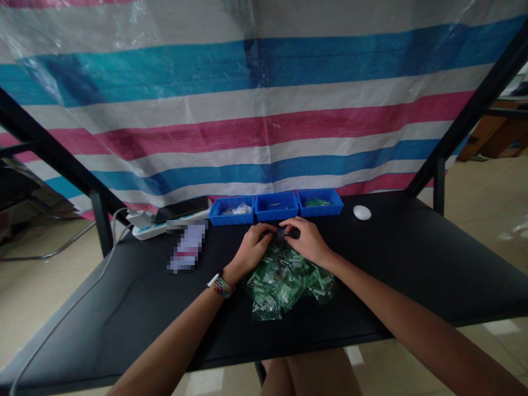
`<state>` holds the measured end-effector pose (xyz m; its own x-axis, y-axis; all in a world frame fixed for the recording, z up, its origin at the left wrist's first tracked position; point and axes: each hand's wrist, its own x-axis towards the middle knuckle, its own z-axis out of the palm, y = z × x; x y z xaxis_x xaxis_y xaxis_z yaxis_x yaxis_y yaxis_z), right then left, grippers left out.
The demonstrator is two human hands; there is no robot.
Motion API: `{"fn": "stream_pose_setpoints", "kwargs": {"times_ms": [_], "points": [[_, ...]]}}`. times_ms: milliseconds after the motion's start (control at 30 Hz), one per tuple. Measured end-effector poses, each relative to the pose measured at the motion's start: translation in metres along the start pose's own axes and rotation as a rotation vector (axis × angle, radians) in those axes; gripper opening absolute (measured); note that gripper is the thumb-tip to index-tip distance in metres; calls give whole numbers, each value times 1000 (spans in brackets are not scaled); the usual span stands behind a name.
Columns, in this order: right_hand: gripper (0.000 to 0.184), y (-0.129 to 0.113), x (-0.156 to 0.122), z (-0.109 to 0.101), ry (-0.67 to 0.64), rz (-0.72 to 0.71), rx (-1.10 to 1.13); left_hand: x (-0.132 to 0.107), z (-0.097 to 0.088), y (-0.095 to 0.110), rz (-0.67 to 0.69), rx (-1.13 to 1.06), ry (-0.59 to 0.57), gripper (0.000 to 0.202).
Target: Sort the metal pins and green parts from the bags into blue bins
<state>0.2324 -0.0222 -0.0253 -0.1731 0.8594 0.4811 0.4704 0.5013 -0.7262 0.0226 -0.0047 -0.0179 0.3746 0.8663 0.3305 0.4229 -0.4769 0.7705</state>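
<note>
My left hand (254, 246) and my right hand (307, 240) face each other just in front of the blue bins, fingers bent in a pinch. Between their fingertips is a small clear plastic bag (282, 234); its contents are too dark and small to make out. Directly below both hands lies a heap of small clear bags (284, 280) with green and whitish pieces inside. A woven bracelet and a white-faced band circle my left wrist.
Three blue bins, left (231, 218), middle (276, 212) and right (325, 210), stand in a row behind my hands, holding small parts. A white mouse-like object (362, 212) lies right. A power strip (144, 233), dark phone (183, 208) and pixelated item (187, 246) lie left.
</note>
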Motion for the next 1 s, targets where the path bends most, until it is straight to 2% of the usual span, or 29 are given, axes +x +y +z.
{"fn": "stream_pose_setpoints", "kwargs": {"times_ms": [167,267,400,500,700,867,1000], "points": [[39,2,3,4,62,139,385,-1,3,4,-47,-113,4,25],[37,2,4,5,92,216,500,-3,2,10,-20,-95,9,25],[33,-2,6,1,126,264,530,-4,0,17,59,-59,45,17],[31,-6,7,-3,98,284,551,-5,-2,21,53,-103,72,17],[18,-16,7,-11,22,288,599,-4,-7,23,-6,-260,70,26],[19,-19,6,-13,-43,264,608,-4,-10,19,-57,-224,75,44],[23,-20,4,-9,-34,260,629,-3,-10,18,-112,-307,58,59]]}}
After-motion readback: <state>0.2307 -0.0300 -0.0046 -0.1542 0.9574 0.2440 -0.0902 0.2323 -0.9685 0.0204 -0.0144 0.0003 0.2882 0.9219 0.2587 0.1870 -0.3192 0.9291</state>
